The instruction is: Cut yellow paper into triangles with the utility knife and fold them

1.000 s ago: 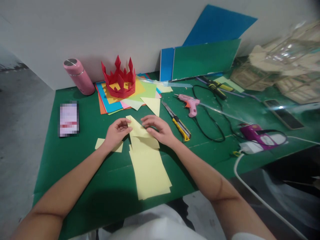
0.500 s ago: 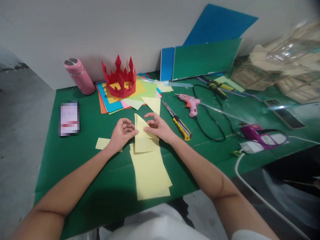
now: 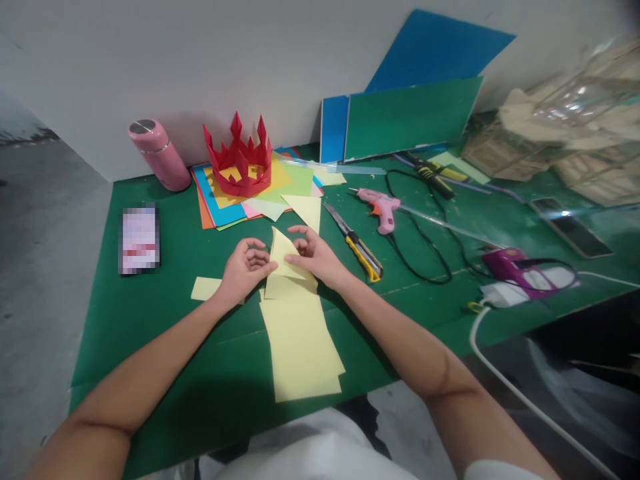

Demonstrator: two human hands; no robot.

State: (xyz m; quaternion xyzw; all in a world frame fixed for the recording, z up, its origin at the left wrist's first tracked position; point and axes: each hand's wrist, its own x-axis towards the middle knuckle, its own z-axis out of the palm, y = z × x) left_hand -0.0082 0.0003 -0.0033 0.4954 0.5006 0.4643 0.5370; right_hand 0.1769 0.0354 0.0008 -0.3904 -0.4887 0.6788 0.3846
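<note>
L hand point(image 3: 245, 270): narrow pinch, thumb at L edge of folded paper point(image 3: 283, 249).
R hand point(image 3: 320, 260): thumb on front of same pc, holding R side.
Folded paper: pale yellow, betw. hands, over far end of yellow strips point(image 3: 303, 353).
Strips: overlapping, on green table point(image 3: 200, 360), nr person.
Scrap point(image 3: 204, 289): yellow, partly hidden by L wrist.
Cutter point(image 3: 364, 257): R of R hand, blade out.
Crown point(image 3: 243, 177): red, atop col'd sheets point(image 3: 223, 212), back L.

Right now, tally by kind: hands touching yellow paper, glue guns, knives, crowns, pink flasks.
Hands touching yellow paper: 2 (left hand, right hand)
Pink glue gun: 1
Utility knife: 1
Red crown: 1
Pink insulated flask: 1
Total: 6
</note>
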